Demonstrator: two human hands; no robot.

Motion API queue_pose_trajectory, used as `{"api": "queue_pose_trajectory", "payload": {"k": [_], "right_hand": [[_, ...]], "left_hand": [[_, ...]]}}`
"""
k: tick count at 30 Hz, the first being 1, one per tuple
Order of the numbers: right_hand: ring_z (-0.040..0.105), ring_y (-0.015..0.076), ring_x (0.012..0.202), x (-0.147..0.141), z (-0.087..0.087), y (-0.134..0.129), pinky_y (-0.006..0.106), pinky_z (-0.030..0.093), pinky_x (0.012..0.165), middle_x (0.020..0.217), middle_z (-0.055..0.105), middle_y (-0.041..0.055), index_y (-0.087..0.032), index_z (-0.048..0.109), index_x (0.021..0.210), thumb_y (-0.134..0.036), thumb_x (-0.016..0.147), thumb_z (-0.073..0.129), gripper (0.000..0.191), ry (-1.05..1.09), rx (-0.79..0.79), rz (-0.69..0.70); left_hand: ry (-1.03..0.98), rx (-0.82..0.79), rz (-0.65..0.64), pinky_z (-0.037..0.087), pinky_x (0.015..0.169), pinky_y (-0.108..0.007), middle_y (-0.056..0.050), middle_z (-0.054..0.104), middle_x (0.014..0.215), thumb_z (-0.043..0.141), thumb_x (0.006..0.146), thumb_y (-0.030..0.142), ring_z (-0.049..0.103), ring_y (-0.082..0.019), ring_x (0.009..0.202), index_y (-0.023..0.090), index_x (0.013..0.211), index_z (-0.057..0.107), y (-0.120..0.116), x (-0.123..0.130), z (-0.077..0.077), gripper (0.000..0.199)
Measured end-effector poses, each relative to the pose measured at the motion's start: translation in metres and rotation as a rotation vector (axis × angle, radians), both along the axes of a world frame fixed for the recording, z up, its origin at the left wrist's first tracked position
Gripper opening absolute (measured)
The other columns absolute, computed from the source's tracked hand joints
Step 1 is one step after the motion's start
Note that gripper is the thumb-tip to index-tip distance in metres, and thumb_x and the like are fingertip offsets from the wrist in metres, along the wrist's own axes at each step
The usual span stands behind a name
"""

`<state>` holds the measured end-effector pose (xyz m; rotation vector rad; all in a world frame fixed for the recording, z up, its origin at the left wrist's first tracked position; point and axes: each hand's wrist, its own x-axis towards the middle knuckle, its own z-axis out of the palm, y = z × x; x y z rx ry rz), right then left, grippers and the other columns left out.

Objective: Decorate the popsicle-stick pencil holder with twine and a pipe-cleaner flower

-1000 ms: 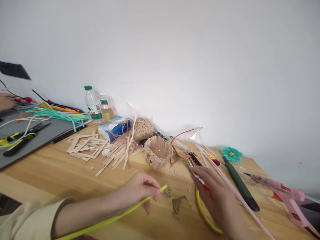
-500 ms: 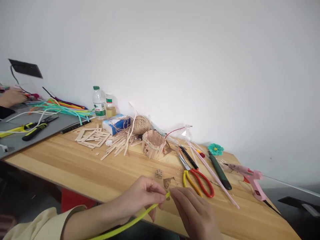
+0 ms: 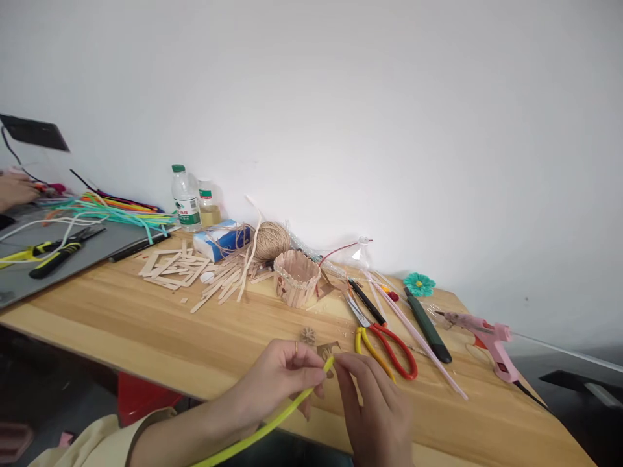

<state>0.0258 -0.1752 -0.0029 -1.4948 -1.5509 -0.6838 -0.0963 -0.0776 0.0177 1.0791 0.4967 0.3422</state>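
Note:
A long yellow-green pipe cleaner [image 3: 265,428] runs from the bottom edge up to my fingertips. My left hand [image 3: 285,376] pinches it between thumb and fingers close to its upper end. My right hand [image 3: 374,405] is closed at the very tip, with thumb and forefinger together there; part of the grip is hidden. Just beyond my fingers lie a scrap of brown card [image 3: 327,350] and a small round beige piece [image 3: 307,335]. Scissors [image 3: 384,340] with red and yellow handles rest to the right of them.
Behind stand a small wooden-stick basket [image 3: 296,285], a twine ball [image 3: 271,241] and a water bottle [image 3: 185,204]. Loose wooden sticks [image 3: 178,266] lie left. To the right are a dark green tool [image 3: 428,327], a teal flower [image 3: 419,284] and a pink glue gun [image 3: 491,337]. Another person's hand [image 3: 17,189] shows far left.
The view has shifted slightly, so the table items sit a little further left. My right hand's fingers have opened out somewhat at the pipe cleaner's tip, and more of the tip shows.

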Motion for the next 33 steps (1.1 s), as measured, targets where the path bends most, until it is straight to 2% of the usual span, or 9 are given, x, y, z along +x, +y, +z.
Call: {"api": "queue_pose_trajectory", "payload": {"k": [5,7,10,13,16,19,21,28,33], "right_hand": [[0.061,0.0126,0.054,-0.011,-0.007,0.003,0.018,0.049,0.047,0.063,0.064,-0.0002,-0.019,0.063,0.078,-0.028,0.087,0.056,0.015,0.789,-0.171,0.114],[0.064,0.0151,0.060,-0.012,-0.007,0.003,0.020,0.051,0.049,0.070,0.067,0.0023,-0.019,0.067,0.080,-0.031,0.085,0.058,0.016,0.943,-0.180,0.167],[0.066,0.0170,0.078,-0.010,-0.004,0.000,0.020,0.053,0.058,0.087,0.069,0.0046,-0.023,0.070,0.090,-0.024,0.083,0.061,0.012,0.803,-0.084,0.163],[0.063,0.0137,0.078,-0.009,-0.002,-0.005,0.019,0.052,0.062,0.092,0.065,0.0030,-0.028,0.067,0.101,-0.015,0.083,0.060,0.023,0.599,-0.053,0.160],[0.061,0.0115,0.073,-0.009,-0.003,-0.008,0.019,0.051,0.063,0.091,0.062,0.0018,-0.028,0.064,0.104,-0.013,0.082,0.060,0.027,0.540,-0.063,0.196],[0.060,0.0118,0.074,-0.010,-0.004,-0.009,0.019,0.052,0.065,0.090,0.061,0.0015,-0.028,0.064,0.102,-0.013,0.082,0.062,0.026,0.583,-0.071,0.218],[0.060,0.0118,0.074,-0.010,-0.004,-0.008,0.019,0.052,0.066,0.089,0.062,0.0010,-0.029,0.065,0.100,-0.013,0.081,0.063,0.025,0.631,-0.070,0.247],[0.061,0.0119,0.073,-0.006,0.003,-0.008,0.018,0.051,0.066,0.082,0.064,-0.0010,-0.031,0.070,0.091,-0.014,0.078,0.067,0.022,0.753,-0.094,0.359],[0.061,0.0137,0.071,-0.003,0.006,-0.011,0.019,0.050,0.063,0.075,0.064,0.0001,-0.030,0.073,0.084,-0.026,0.074,0.073,0.011,1.061,-0.264,0.426]], "left_hand": [[-0.101,-0.018,0.006,0.043,0.046,-0.020,0.001,0.060,0.053,0.078,0.058,0.040,0.051,-0.008,0.045,0.010,0.064,0.062,-0.004,0.004,-0.004,0.034],[-0.121,-0.007,0.024,0.044,0.049,-0.020,0.001,0.060,0.054,0.077,0.061,0.038,0.051,-0.007,0.046,0.011,0.064,0.062,-0.005,0.004,-0.007,0.031],[-0.110,0.040,0.051,0.043,0.050,-0.020,0.001,0.060,0.055,0.074,0.064,0.035,0.051,-0.008,0.047,0.011,0.063,0.060,-0.006,0.002,-0.010,0.028],[-0.061,0.177,0.086,0.043,0.052,-0.020,0.001,0.059,0.057,0.069,0.069,0.030,0.051,-0.008,0.051,0.012,0.065,0.061,-0.008,0.000,-0.012,0.020],[-0.055,0.556,0.210,0.042,0.053,-0.019,0.000,0.061,0.061,0.062,0.076,0.021,0.053,-0.009,0.055,0.013,0.068,0.064,-0.010,-0.004,-0.013,0.011],[-0.181,1.011,0.351,0.044,0.057,-0.018,-0.002,0.064,0.065,0.058,0.080,0.012,0.057,-0.010,0.060,0.014,0.071,0.065,-0.010,-0.009,-0.013,0.012],[-0.256,1.191,0.402,0.046,0.061,-0.018,-0.002,0.066,0.067,0.056,0.082,0.008,0.060,-0.010,0.063,0.015,0.075,0.065,-0.010,-0.011,-0.013,0.013],[-0.281,1.383,0.404,0.046,0.061,-0.017,-0.003,0.064,0.069,0.056,0.082,0.005,0.058,-0.011,0.065,0.014,0.076,0.063,-0.007,-0.014,-0.005,0.013],[-0.244,1.413,0.333,0.044,0.060,-0.018,-0.001,0.062,0.070,0.055,0.084,0.008,0.056,-0.010,0.064,0.016,0.078,0.063,-0.005,-0.017,-0.006,0.013]]}}
